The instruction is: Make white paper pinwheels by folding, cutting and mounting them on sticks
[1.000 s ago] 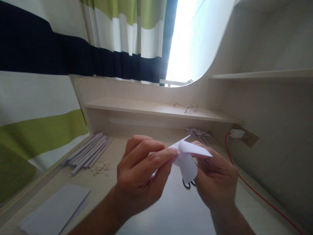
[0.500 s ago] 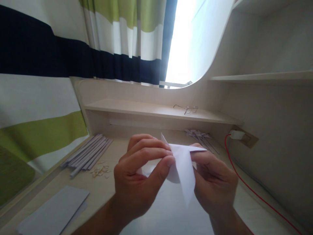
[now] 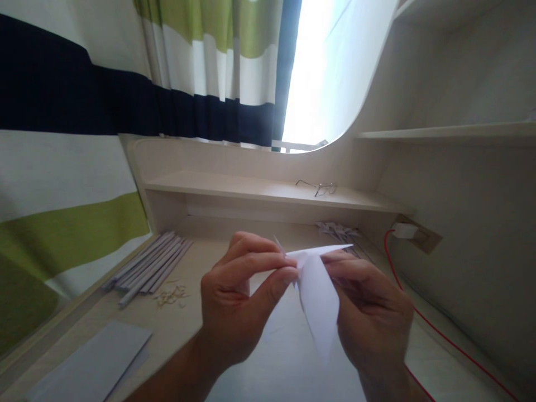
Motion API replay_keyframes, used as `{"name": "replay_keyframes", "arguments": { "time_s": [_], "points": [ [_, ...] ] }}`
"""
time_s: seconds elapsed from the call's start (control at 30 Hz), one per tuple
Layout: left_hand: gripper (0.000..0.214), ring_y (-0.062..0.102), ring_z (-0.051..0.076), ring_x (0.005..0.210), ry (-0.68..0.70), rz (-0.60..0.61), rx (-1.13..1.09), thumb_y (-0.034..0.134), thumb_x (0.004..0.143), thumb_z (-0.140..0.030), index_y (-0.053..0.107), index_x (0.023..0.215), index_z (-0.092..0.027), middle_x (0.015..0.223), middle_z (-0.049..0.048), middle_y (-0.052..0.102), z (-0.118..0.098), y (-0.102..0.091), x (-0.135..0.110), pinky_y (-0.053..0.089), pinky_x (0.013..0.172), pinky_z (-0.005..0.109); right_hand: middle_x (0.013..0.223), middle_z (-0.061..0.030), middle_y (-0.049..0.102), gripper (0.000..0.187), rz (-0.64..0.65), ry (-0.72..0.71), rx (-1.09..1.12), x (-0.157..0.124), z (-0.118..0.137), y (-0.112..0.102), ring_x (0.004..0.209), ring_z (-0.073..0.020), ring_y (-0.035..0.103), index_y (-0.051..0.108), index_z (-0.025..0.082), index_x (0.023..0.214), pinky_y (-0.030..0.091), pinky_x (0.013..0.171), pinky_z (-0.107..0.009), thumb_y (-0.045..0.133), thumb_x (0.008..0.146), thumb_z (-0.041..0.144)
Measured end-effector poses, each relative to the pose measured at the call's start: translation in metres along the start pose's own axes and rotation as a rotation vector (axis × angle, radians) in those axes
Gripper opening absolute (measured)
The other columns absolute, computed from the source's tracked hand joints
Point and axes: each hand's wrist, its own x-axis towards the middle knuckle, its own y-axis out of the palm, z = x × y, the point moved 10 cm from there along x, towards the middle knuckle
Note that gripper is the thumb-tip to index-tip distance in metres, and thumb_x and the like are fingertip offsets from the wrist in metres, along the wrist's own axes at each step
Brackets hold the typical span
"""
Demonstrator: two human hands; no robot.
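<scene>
A folded piece of white paper [image 3: 319,301] is held up above the desk between my two hands. My left hand [image 3: 247,298] pinches its left side between thumb and fingertips. On the other side, my right hand [image 3: 371,307] is closed at the paper's right edge, its fingertips partly hidden behind a flap. One pointed flap sticks out to the right over the right fingers, and a broader flap hangs down between the hands. A small tip of paper pokes up beyond the left fingers.
Several rolled paper sticks [image 3: 151,265] lie at the left, beside a heap of small scraps [image 3: 171,295]. Nearer is a stack of paper sheets [image 3: 90,360]. Paper pieces with thin stems [image 3: 337,230] lie at the back right. Glasses [image 3: 324,188] rest on the shelf; a red cable [image 3: 452,338] runs down the right.
The hanging flap has turned to show a broader face, and the pointed flap tilts up more. My right hand has shifted slightly right and down, with both hands still on the paper.
</scene>
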Motion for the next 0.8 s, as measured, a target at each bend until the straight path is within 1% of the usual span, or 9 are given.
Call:
{"name": "replay_keyframes", "arguments": {
  "time_s": [0.07,0.13,0.3,0.43,0.53,0.63,0.8],
  "points": [
    [0.017,0.066,0.017,0.081,-0.025,0.005,-0.03,0.079,0.083,-0.013,0.082,0.093,-0.025,0.086,0.0032,0.071,0.005,0.001,0.001,0.056,0.072,0.032,0.093,-0.0024,0.078,0.028,-0.009,0.054,0.022,0.002,-0.004,0.0,0.085,-0.0192,0.074,0.078,0.028,0.095,0.062,0.075,-0.03,0.076,0.082,0.002],
    [0.014,0.066,0.017,0.08,-0.065,0.002,-0.068,0.079,0.083,-0.014,0.083,0.092,-0.025,0.085,0.0038,0.072,0.011,0.001,0.0,0.056,0.072,0.032,0.091,-0.0023,0.078,0.025,0.003,0.073,0.017,0.003,-0.004,0.002,0.083,-0.0188,0.074,0.079,0.027,0.094,0.062,0.075,-0.03,0.078,0.082,0.005],
    [0.011,0.067,0.017,0.083,-0.226,-0.026,-0.251,0.078,0.084,-0.016,0.083,0.09,-0.024,0.088,0.0049,0.072,0.038,0.007,-0.007,0.056,0.074,0.03,0.096,-0.0044,0.078,0.019,-0.013,0.046,-0.035,0.004,-0.001,0.0,0.087,-0.0199,0.073,0.081,0.026,0.092,0.062,0.076,-0.032,0.079,0.083,0.009],
    [0.011,0.067,0.016,0.085,-0.29,-0.038,-0.322,0.078,0.086,-0.018,0.083,0.091,-0.025,0.092,0.0055,0.073,0.055,0.011,-0.012,0.055,0.074,0.027,0.099,-0.0054,0.077,0.022,0.011,0.015,-0.14,0.004,0.001,0.002,0.091,-0.0206,0.072,0.081,0.026,0.097,0.06,0.079,-0.035,0.075,0.086,0.007],
    [0.01,0.066,0.016,0.083,-0.315,-0.052,-0.318,0.079,0.084,-0.02,0.082,0.091,-0.025,0.092,0.0052,0.073,0.06,0.011,-0.013,0.055,0.072,0.026,0.098,-0.0058,0.076,0.023,0.01,0.009,-0.093,0.005,0.0,0.002,0.092,-0.0214,0.072,0.08,0.024,0.096,0.058,0.081,-0.037,0.073,0.087,0.005],
    [0.01,0.065,0.014,0.083,-0.322,-0.057,-0.326,0.079,0.084,-0.019,0.082,0.091,-0.025,0.091,0.0038,0.072,0.061,0.012,-0.014,0.054,0.072,0.023,0.095,-0.0056,0.076,0.022,-0.013,0.016,-0.017,0.005,-0.002,0.001,0.091,-0.0215,0.072,0.079,0.023,0.093,0.059,0.081,-0.038,0.073,0.086,0.003],
    [0.012,0.067,0.014,0.081,-0.298,-0.104,-0.361,0.079,0.084,-0.017,0.083,0.09,-0.027,0.088,0.0031,0.073,0.061,0.012,-0.017,0.055,0.069,0.022,0.095,-0.0048,0.076,0.022,-0.028,0.015,-0.027,0.005,-0.004,-0.001,0.089,-0.0199,0.072,0.079,0.023,0.091,0.059,0.079,-0.036,0.077,0.083,0.003]
  ]
}}
